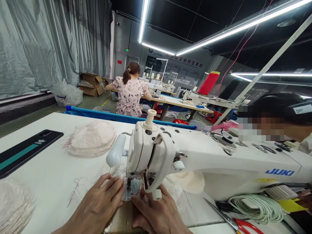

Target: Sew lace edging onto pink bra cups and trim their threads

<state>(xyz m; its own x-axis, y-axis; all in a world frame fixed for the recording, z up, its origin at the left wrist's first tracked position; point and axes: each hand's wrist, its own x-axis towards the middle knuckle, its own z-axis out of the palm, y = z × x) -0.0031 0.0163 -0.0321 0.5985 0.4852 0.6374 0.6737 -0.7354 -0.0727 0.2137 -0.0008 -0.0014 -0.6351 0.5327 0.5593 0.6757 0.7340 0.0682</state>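
The left hand (97, 200) lies palm-down against lace fabric (119, 168), fingers slightly bent, close together; the right hand (159, 209) angles beneath the sewing machine (195, 151), pinching or not unclear.

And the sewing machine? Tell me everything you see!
The sewing machine is white and hard-looking, with blue JUKI letters, a cream knob on top, shiny metal parts and a curved guard. It stands upright at a white table. Its long arm runs off the right edge; lacy cloth lies beside its needle end. I can't tell if it's running.
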